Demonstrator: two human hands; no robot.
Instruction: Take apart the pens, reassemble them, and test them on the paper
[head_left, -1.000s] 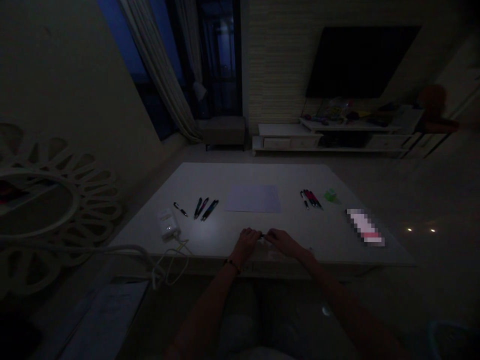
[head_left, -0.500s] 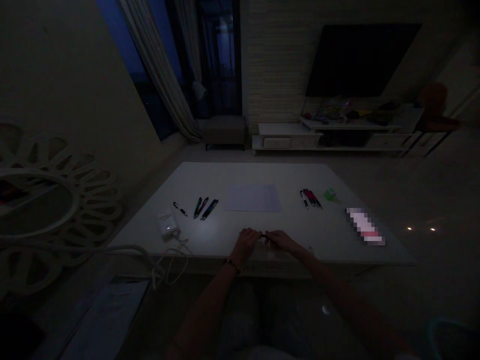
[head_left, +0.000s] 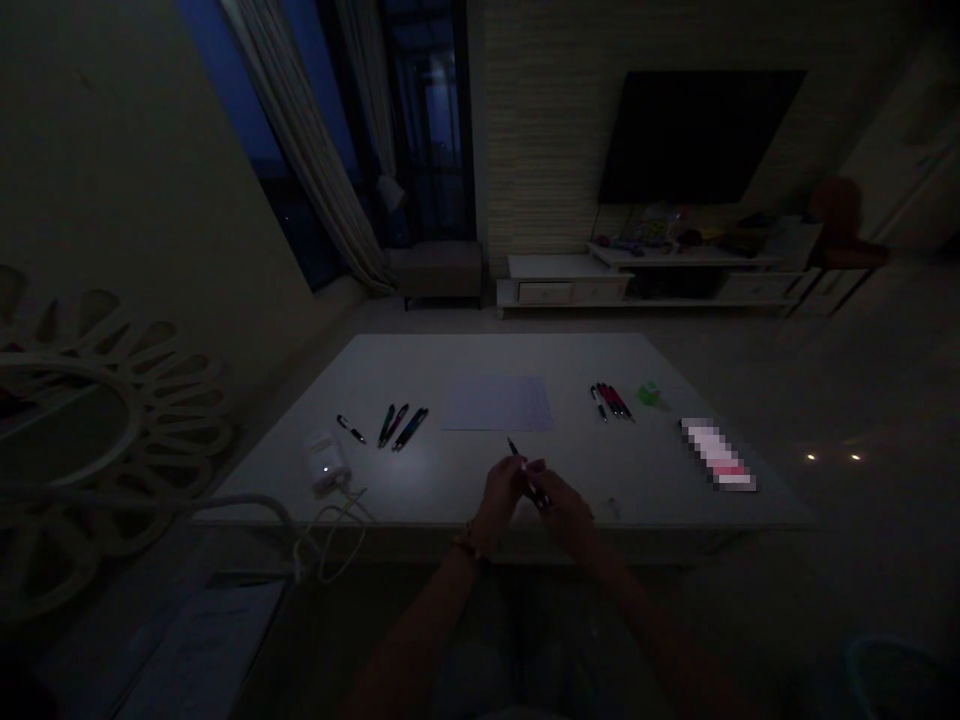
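Close to the table's near edge, my left hand (head_left: 501,492) and my right hand (head_left: 568,512) meet, both closed around a dark pen (head_left: 538,495). Its pointed tip sticks out beyond my fingers toward a white sheet of paper (head_left: 491,403). My fingers hide the middle of the pen, and the room is dim, so its finer parts are hard to make out. Left of the paper lie several pens (head_left: 402,428) and a single pen (head_left: 351,429). Right of it a row of red and black pens (head_left: 612,401) lies beside a green object (head_left: 649,393).
A white charger-like box (head_left: 327,462) with cables (head_left: 337,530) sits on the left of the white table (head_left: 480,350). A lit phone (head_left: 718,456) lies at the right. A small clear item (head_left: 611,507) rests near the front edge.
The pen has turned from lying level between my hands to pointing away, its tip now showing above my fingers. My right hand has come lower. The view has shifted slightly.
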